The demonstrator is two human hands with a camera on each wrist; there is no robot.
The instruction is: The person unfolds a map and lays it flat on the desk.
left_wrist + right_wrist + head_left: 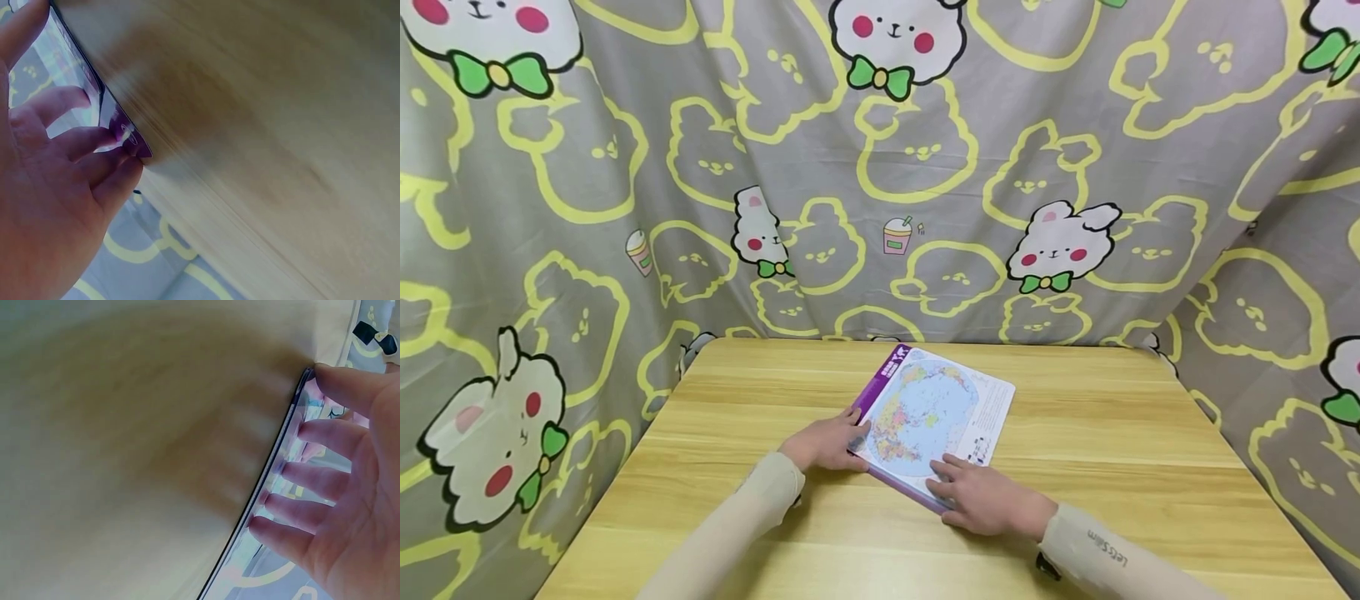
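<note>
A flat world map board with a purple strip along its left side lies slanted on the wooden table. My left hand is at its near-left corner, fingers on the purple edge and thumb by the near side. In the left wrist view, the left hand has its fingertips against the purple corner. My right hand rests its fingertips on the near-right part of the map. The right wrist view shows the right hand with fingers spread on the glossy face, thumb at the corner. The board's underside is hidden.
The light wooden table extends around the board on every side. A grey curtain with yellow outlines and rabbit faces hangs behind the table and along both sides.
</note>
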